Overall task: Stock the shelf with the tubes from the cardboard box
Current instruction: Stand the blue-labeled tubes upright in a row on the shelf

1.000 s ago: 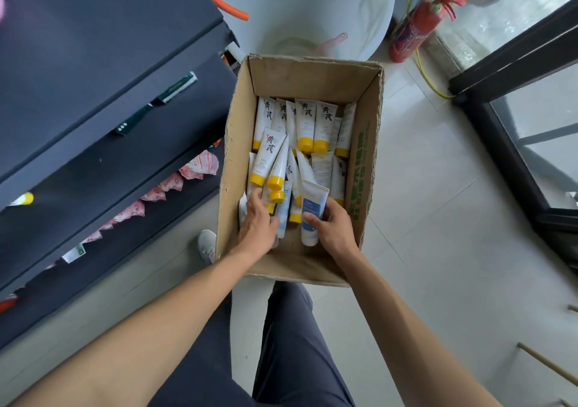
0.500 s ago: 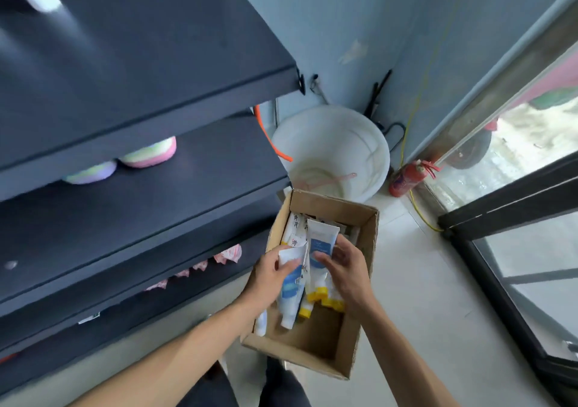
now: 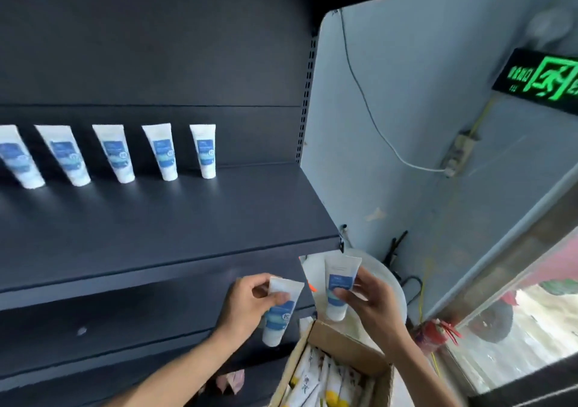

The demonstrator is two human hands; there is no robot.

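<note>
While both hands are raised in front of the dark shelf unit, the head view shows the carry step between box and shelf. The left hand (image 3: 250, 303) pinches a white plastic tube with a blue label (image 3: 279, 316), cap end down. The right hand (image 3: 370, 302) pinches a second white blue-labelled tube (image 3: 339, 287), also cap down. Both tubes are below the front edge of the dark flat shelf (image 3: 187, 219), above the open brown cardboard box (image 3: 350, 345). Five matching white tubes (image 3: 162, 151) stand cap-down in a row at the back of the shelf.

Judged next move: lift each tube onto the shelf and stand it on its cap, right of the row.

Label print is blurred. The box is cut off at the bottom edge; its remaining white-and-yellow tubes (image 3: 316, 381) cannot be counted.
</note>
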